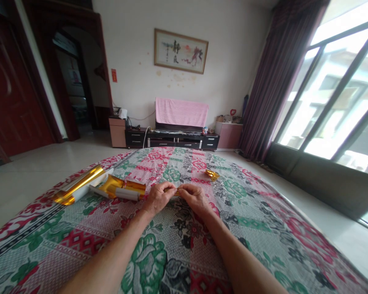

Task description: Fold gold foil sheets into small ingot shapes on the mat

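Observation:
My left hand [160, 198] and my right hand [195, 198] meet above the patterned cloth, thumbs and fingers pinched close together. A small bit of gold foil paper [177, 193] shows between the fingertips; most of it is hidden by them. Beyond my right hand lies a small folded gold foil piece [212, 175]. To the left of my left hand are curled sheets of gold foil paper [112, 187] with white backs. A larger rolled gold sheet [82, 183] lies further left.
The round table or bed surface bears a red, green and grey flowered cloth [147, 261]. Past it stands a low black cabinet [162, 141] with a pink towel [181, 111] draped over a screen. A purple curtain [276, 81] and windows are at the right, a red door [15, 90] at the left.

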`<action>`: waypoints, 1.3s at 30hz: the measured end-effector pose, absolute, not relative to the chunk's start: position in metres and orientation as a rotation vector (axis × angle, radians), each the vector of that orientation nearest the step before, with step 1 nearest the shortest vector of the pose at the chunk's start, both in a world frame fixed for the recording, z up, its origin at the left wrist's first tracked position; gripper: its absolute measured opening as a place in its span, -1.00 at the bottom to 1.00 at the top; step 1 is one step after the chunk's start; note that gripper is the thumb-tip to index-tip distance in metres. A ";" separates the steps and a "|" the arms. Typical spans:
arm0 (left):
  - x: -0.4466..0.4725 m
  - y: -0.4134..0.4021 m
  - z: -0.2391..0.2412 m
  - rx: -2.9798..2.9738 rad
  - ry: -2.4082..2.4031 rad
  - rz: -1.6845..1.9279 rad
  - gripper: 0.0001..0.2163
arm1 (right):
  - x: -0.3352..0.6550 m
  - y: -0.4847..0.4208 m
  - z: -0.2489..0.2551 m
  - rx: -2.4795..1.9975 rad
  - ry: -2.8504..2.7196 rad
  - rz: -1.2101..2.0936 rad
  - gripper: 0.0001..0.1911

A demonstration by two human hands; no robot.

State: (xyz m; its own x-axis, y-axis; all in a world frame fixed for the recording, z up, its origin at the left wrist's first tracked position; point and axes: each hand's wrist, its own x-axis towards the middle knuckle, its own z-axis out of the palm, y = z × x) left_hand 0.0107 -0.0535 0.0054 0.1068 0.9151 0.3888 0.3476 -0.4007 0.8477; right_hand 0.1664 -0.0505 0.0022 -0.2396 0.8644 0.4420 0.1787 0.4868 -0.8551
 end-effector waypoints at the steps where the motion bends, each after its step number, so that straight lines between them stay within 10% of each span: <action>1: 0.011 -0.053 0.006 1.815 1.235 1.283 -0.85 | 0.166 -0.050 0.002 -0.886 -1.711 0.860 -0.76; 39: 0.008 -0.053 0.005 1.783 1.125 1.170 -0.81 | 0.170 -0.050 0.003 -0.989 -1.725 0.864 -0.74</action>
